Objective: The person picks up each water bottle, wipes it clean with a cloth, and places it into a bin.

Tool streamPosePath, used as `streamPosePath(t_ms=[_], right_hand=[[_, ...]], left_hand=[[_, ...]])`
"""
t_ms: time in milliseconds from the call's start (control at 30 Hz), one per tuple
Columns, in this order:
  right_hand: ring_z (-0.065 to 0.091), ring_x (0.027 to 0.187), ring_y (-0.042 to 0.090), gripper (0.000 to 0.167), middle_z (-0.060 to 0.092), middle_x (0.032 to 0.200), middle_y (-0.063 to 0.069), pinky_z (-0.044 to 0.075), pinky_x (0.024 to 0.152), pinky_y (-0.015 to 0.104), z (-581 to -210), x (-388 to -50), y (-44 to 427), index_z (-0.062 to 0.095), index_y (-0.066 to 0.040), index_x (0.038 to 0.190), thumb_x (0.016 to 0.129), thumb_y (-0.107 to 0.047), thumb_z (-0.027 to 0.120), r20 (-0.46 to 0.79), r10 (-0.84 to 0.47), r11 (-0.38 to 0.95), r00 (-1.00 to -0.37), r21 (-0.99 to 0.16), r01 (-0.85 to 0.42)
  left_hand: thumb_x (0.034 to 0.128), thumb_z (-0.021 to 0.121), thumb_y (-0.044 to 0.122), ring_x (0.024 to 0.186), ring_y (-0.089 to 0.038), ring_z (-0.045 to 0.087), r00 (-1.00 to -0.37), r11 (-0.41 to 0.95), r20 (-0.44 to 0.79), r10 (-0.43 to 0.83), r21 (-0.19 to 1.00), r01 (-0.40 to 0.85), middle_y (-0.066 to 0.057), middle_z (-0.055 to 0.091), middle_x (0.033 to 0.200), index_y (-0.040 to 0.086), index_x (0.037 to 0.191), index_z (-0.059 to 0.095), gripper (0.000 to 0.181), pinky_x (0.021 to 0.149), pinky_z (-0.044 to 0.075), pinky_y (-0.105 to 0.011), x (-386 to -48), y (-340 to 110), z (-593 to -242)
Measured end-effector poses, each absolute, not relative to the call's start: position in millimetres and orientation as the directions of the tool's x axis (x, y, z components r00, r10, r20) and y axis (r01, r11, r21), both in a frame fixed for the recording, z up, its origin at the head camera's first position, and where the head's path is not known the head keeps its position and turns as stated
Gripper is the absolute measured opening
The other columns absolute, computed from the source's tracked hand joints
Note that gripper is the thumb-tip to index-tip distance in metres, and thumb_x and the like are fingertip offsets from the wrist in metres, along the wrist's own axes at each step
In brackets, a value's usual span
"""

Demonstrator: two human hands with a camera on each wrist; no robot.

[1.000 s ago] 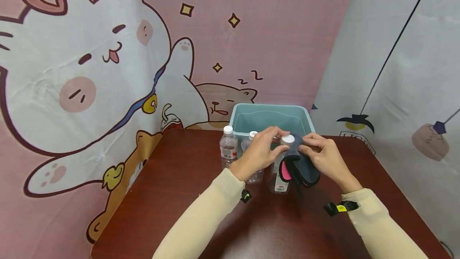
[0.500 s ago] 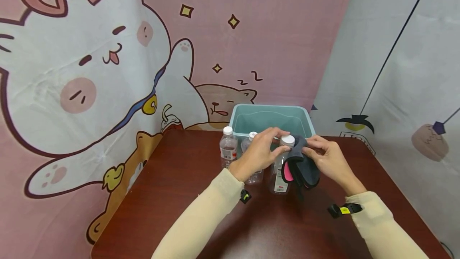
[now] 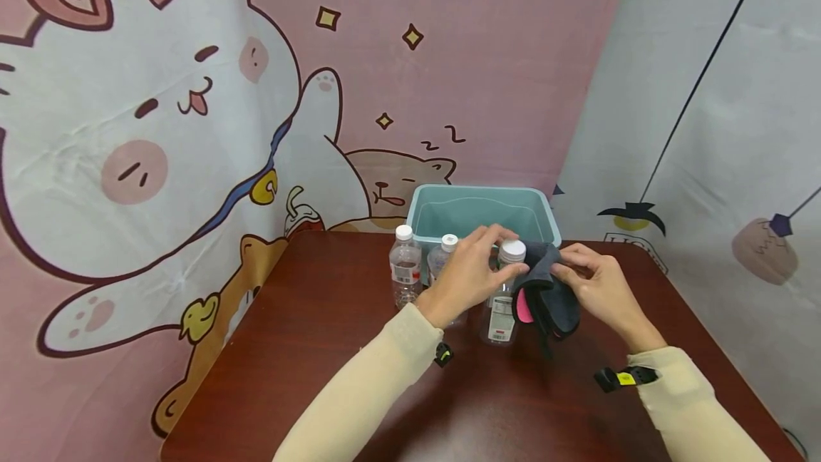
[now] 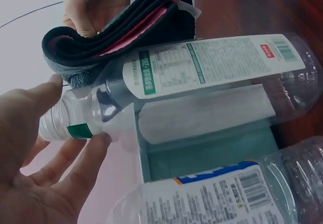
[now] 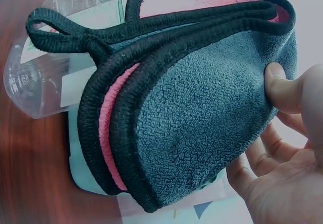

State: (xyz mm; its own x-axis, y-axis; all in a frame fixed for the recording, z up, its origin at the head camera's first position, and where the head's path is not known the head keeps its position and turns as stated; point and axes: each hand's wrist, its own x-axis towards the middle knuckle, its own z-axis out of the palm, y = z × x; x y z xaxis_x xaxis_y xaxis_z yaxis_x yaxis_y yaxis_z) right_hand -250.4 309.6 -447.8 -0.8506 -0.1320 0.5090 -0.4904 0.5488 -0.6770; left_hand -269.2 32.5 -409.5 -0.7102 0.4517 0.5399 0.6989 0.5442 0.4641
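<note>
A clear bottle with a white cap (image 3: 512, 251) and a white label (image 4: 217, 65) stands upright on the table. My left hand (image 3: 467, 273) holds it round the neck, thumb and fingers on opposite sides in the left wrist view. Against its right side hangs a folded dark grey cloth (image 3: 555, 298) with black edging, a pink inner side and a loop (image 5: 55, 32). The thumb and fingers of my right hand (image 3: 596, 291) pinch the upper right part of this cloth (image 5: 202, 113).
Two more clear bottles stand to the left, one at the end (image 3: 405, 269) and one (image 3: 440, 257) partly behind my left hand. Behind them is a light teal bin (image 3: 420, 237) on the dark red wooden table (image 3: 308, 319). A printed cartoon curtain (image 3: 500, 55) hangs at the back.
My right hand has moved slightly right with the cloth, which now hangs farther from the bottle's front and shows more of its label. My left hand stays at the bottle's neck.
</note>
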Motion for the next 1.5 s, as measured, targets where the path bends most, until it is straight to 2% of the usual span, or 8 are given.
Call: streamPosePath(t_ms=[167,467,667,1033,1267,1367,1500], right_hand=[[0.072,0.090,-0.001,0.025,0.074,0.116,0.009,0.059,0.078,0.010,-448,-251,312,0.086,-0.002,0.132,0.109,0.001,0.078,0.519,-0.133,0.543,-0.844,-0.674,-0.501],[0.074,0.091,-0.001,0.027,0.075,0.115,0.009,0.061,0.082,0.009,-450,-248,316,0.086,-0.002,0.135,0.109,-0.001,0.079,0.507,-0.129,0.535,-0.852,-0.688,-0.490],[0.074,0.090,0.001,0.027,0.073,0.114,0.004,0.062,0.081,0.010,-449,-247,317,0.085,-0.001,0.136,0.110,-0.001,0.077,0.502,-0.129,0.524,-0.855,-0.698,-0.489],[0.067,0.091,-0.002,0.024,0.073,0.112,-0.008,0.057,0.075,0.010,-444,-247,320,0.087,-0.002,0.130,0.108,0.003,0.078,0.541,-0.107,0.562,-0.834,-0.659,-0.499],[0.064,0.097,-0.005,0.025,0.076,0.113,0.003,0.054,0.077,0.009,-436,-248,323,0.088,-0.001,0.129,0.106,0.003,0.080,0.558,-0.106,0.590,-0.823,-0.632,-0.503],[0.062,0.097,-0.004,0.025,0.077,0.114,0.007,0.053,0.075,0.010,-432,-247,323,0.087,-0.001,0.130,0.106,0.002,0.082,0.558,-0.112,0.614,-0.822,-0.612,-0.499],[0.062,0.091,-0.002,0.024,0.077,0.116,0.005,0.052,0.072,0.013,-430,-247,321,0.088,-0.003,0.128,0.105,0.000,0.084,0.558,-0.129,0.636,-0.820,-0.588,-0.500]], left_hand=[[0.1038,0.091,0.044,0.101,-0.013,0.074,-0.722,0.584,0.547,0.424,0.444,0.680,-0.004,0.073,0.126,0.019,0.143,0.072,0.050,0.081,0.056,-0.013,-267,35,-407],[0.1040,0.092,0.035,0.110,-0.020,0.080,-0.741,0.534,0.505,0.442,0.516,0.670,-0.006,0.069,0.129,0.022,0.147,0.077,0.047,0.085,0.057,-0.010,-269,34,-405],[0.1045,0.091,0.029,0.110,-0.014,0.073,-0.725,0.481,0.500,0.474,0.543,0.689,-0.003,0.072,0.129,0.023,0.151,0.079,0.048,0.087,0.057,-0.012,-269,29,-405],[0.1093,0.083,0.021,0.113,-0.018,0.072,-0.683,0.424,0.494,0.538,0.541,0.726,-0.001,0.078,0.142,0.026,0.153,0.078,0.044,0.077,0.051,-0.011,-268,21,-403],[0.1126,0.078,0.014,0.105,-0.009,0.066,-0.656,0.412,0.496,0.570,0.518,0.749,0.001,0.076,0.147,0.026,0.154,0.077,0.043,0.072,0.050,-0.011,-270,18,-402],[0.1142,0.076,0.012,0.104,-0.009,0.063,-0.665,0.421,0.476,0.575,0.525,0.740,0.000,0.073,0.148,0.028,0.155,0.075,0.044,0.072,0.052,-0.012,-269,17,-401],[0.1148,0.075,0.014,0.102,-0.010,0.061,-0.684,0.435,0.453,0.571,0.540,0.721,-0.003,0.069,0.146,0.029,0.156,0.075,0.044,0.070,0.053,-0.014,-267,15,-401]])
